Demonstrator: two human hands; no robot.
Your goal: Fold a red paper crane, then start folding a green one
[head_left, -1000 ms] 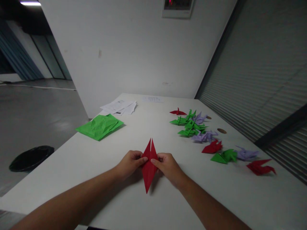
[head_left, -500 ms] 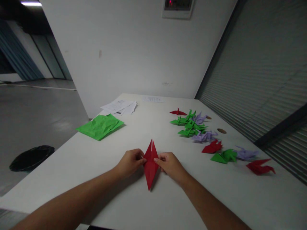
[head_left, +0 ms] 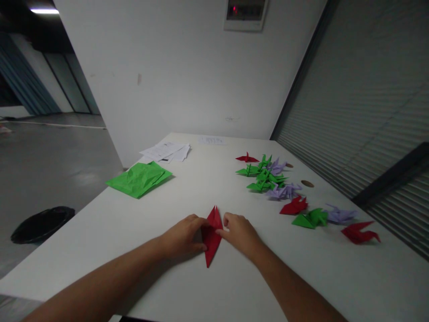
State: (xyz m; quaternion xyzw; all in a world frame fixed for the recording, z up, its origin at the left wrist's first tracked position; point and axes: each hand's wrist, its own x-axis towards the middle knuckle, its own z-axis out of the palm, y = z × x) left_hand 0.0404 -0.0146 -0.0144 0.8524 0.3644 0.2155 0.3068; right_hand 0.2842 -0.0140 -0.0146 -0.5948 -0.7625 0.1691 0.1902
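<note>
A red folded origami paper (head_left: 213, 237), a long diamond with a split upper tip, lies in front of me on the white table (head_left: 181, 288). My left hand (head_left: 184, 235) grips its left side, index finger across the upper part and thumb at the lower left edge. On the opposite side, my right hand (head_left: 240, 230) has its fingers curled and its thumb tip pressed on the right edge of the paper. The fingers' undersides are hidden.
Several green, purple and red paper cranes (head_left: 266, 179) are grouped along the right side. Crumpled green paper sheets (head_left: 140, 178) lie at the left edge, with printed white sheets (head_left: 166, 150) behind them. A black-lined bin (head_left: 43, 225) stands on the floor at left.
My left hand has shifted its grip, its index finger now reaching over the paper and its thumb lower. The right fingers have curled up. The paper's upper tips sit lower and closer together.
</note>
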